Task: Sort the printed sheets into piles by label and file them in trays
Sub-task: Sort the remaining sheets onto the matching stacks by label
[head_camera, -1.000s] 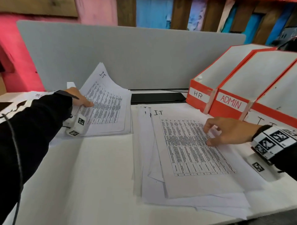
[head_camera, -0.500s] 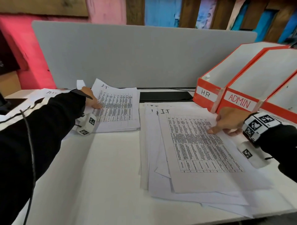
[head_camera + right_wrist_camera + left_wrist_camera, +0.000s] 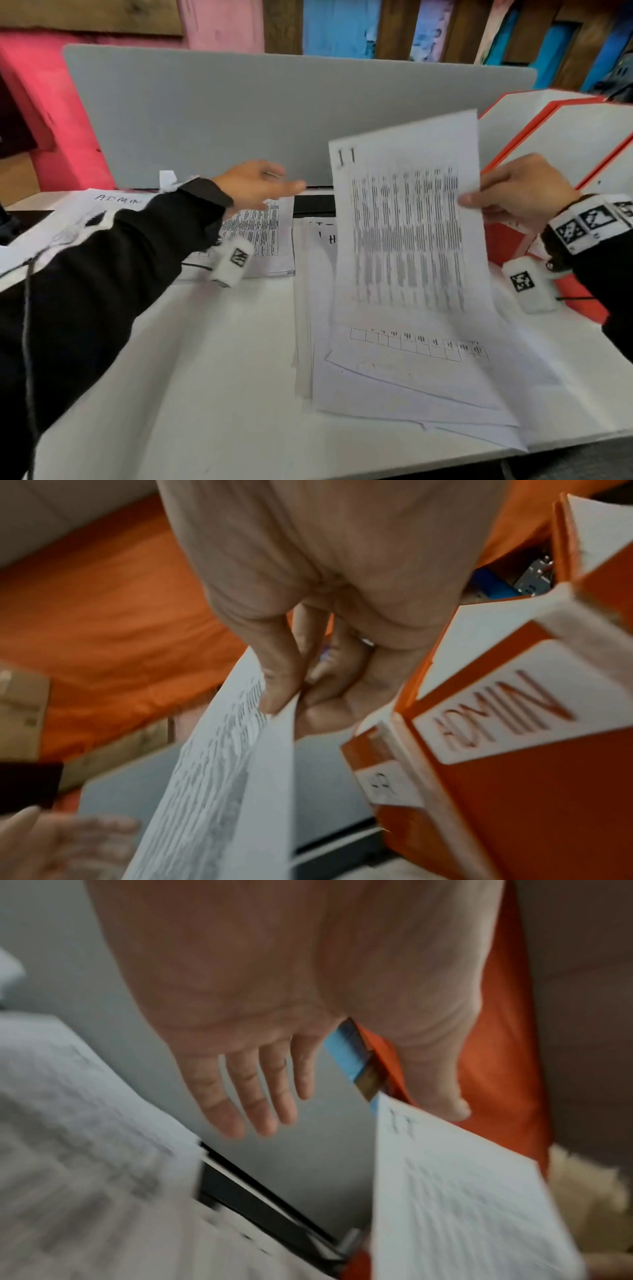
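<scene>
My right hand (image 3: 493, 198) pinches the right edge of a printed sheet marked IT (image 3: 407, 233), lifted nearly upright over the loose stack (image 3: 394, 383) on the white desk. In the right wrist view the thumb (image 3: 277, 685) and fingers clamp that IT sheet (image 3: 219, 777). My left hand (image 3: 263, 186) hovers open, fingers straight, above the sorted IT pile (image 3: 263, 233), a short way left of the raised sheet. The left wrist view shows the left hand (image 3: 253, 1096) spread and empty beside the IT sheet (image 3: 462, 1204). A pile marked ADMIN (image 3: 116, 200) lies at far left.
Orange and white file trays (image 3: 555, 144) stand at the right, one labelled ADMIN (image 3: 496, 715), one partly hidden behind the sheet. A grey divider panel (image 3: 274, 113) backs the desk. A flat black object (image 3: 313, 204) lies between the piles.
My right hand has picked the top IT sheet off the stack and raised it upright. My left hand has left the IT pile and moved right toward the sheet, opening out.
</scene>
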